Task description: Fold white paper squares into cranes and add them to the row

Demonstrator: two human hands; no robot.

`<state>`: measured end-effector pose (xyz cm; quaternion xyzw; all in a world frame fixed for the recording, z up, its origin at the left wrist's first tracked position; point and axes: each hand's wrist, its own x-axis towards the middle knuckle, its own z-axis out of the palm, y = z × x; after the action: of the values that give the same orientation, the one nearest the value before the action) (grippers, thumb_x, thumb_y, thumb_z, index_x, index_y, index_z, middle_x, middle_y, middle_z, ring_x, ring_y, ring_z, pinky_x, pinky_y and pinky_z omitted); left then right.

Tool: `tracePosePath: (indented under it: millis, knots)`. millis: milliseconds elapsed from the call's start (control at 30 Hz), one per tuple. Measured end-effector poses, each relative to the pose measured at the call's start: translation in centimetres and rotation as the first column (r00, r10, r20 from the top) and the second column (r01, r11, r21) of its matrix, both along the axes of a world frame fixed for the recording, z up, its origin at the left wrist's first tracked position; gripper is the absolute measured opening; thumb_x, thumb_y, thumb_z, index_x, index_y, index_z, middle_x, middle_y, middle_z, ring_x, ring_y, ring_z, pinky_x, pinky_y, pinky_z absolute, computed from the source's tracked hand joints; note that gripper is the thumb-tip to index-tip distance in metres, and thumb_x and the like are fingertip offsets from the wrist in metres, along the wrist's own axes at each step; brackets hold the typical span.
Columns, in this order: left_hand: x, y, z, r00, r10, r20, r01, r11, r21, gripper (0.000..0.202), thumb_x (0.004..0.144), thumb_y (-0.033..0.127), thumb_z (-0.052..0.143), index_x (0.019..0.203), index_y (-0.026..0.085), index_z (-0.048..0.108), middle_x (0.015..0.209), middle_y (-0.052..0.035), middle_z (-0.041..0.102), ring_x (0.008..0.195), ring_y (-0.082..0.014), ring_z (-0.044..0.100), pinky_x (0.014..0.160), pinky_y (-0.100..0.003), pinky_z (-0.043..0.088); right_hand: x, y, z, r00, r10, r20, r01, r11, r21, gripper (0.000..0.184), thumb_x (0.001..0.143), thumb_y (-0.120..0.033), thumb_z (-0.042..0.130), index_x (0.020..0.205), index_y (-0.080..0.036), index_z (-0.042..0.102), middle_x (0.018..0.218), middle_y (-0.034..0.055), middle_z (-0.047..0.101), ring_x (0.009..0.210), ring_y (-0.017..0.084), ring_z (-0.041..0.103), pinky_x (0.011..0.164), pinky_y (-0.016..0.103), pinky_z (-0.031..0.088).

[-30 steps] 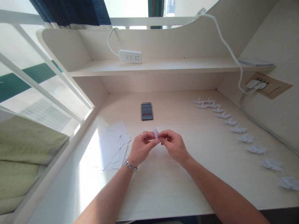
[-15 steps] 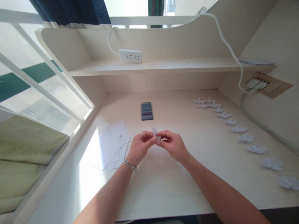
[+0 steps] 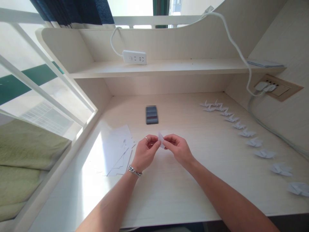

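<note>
Between my two hands, above the middle of the desk, is a small folded piece of white paper (image 3: pixel 161 139), its pointed tip upward. My left hand (image 3: pixel 145 151) pinches its left side with thumb and fingers; a ring and a chain bracelet are on this hand and wrist. On the other side, my right hand (image 3: pixel 179 148) grips the paper with its thumb across the near face. Fingers hide part of the folds. To the left of my left hand lie loose white paper sheets (image 3: pixel 116 141), some cut or torn smaller, partly in bright sunlight.
Several white folded paper cranes (image 3: pixel 247 133) form a curved row along the desk's right side. A dark phone-like object (image 3: pixel 152 114), pixelated, lies beyond my hands. A power strip (image 3: pixel 134 57) rests on the shelf (image 3: pixel 169 66); a white cable (image 3: pixel 235 45) hangs to the wall socket (image 3: pixel 278 87).
The folded paper has turned slightly, showing more of its face toward me. My right thumb has shifted up onto it. Both hands stay in nearly the same place.
</note>
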<state>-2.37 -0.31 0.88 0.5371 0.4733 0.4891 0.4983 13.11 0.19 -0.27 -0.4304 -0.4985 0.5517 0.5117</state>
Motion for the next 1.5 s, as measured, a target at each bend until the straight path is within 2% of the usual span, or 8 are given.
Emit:
tracePosePath:
  millis: [133,300,433,667,1067,1500]
  knots:
    - [0.1,-0.2,-0.4,0.997,-0.036,-0.062,0.038,0.999,0.026,0.018,0.079,0.031,0.070,0.084,0.015,0.063,0.079,-0.0033,0.067,0.072,-0.0139,0.063,0.067,-0.026,0.050,0.0,0.1,-0.3,0.996,-0.044,0.077,0.041,0.998,0.042,0.025,0.075,-0.041,0.072,0.082,-0.018,0.068,0.078,0.0048,0.070,0.072,0.017,0.063,0.067,0.030,0.050]
    - [0.3,-0.1,-0.6,0.999,0.038,-0.017,-0.037,0.998,0.051,0.021,0.078,0.033,0.070,0.088,0.016,0.064,0.083,-0.0035,0.067,0.073,-0.0140,0.063,0.068,-0.025,0.050,-0.2,0.1,-0.7,0.996,-0.040,0.083,0.035,0.998,0.051,0.025,0.074,-0.042,0.072,0.080,-0.018,0.068,0.077,0.0042,0.069,0.070,0.017,0.062,0.066,0.030,0.050]
    - [0.4,-0.1,-0.5,0.997,0.074,-0.012,-0.074,0.996,0.054,0.022,0.076,0.034,0.073,0.086,0.016,0.065,0.081,-0.0040,0.067,0.072,-0.0143,0.063,0.067,-0.025,0.050,-0.4,0.0,-0.7,0.997,-0.050,0.051,0.048,0.998,0.044,0.023,0.073,-0.040,0.073,0.080,-0.019,0.068,0.079,0.0049,0.070,0.073,0.018,0.064,0.069,0.030,0.051]
    - [0.5,-0.3,-0.9,0.999,0.016,-0.045,-0.012,0.996,0.085,0.018,0.080,0.032,0.069,0.088,0.016,0.065,0.083,-0.0051,0.068,0.074,-0.0151,0.062,0.069,-0.027,0.050,-0.4,0.0,-0.4,0.993,-0.119,-0.006,0.119,0.992,0.030,0.021,0.071,-0.037,0.075,0.080,-0.019,0.071,0.080,0.0056,0.072,0.075,0.019,0.066,0.070,0.031,0.052]
    - [0.5,-0.3,-1.2,1.000,0.014,-0.019,-0.012,0.994,0.110,0.019,0.081,0.028,0.068,0.096,0.017,0.066,0.086,-0.0043,0.066,0.077,-0.0143,0.062,0.070,-0.026,0.050,-0.7,-0.1,0.3,0.981,-0.133,-0.142,0.124,0.990,-0.071,0.018,0.065,-0.032,0.080,0.076,-0.018,0.074,0.074,0.0041,0.072,0.068,0.017,0.064,0.067,0.031,0.051]
    - [0.5,-0.3,-1.6,0.999,0.003,-0.055,0.005,0.991,0.133,0.019,0.084,0.027,0.065,0.101,0.018,0.064,0.086,-0.0041,0.065,0.076,-0.0136,0.061,0.069,-0.025,0.050,-0.7,-0.2,0.5,0.969,-0.156,-0.193,0.132,0.983,-0.129,0.017,0.061,-0.029,0.082,0.073,-0.019,0.076,0.071,0.0021,0.072,0.065,0.015,0.062,0.066,0.030,0.049]
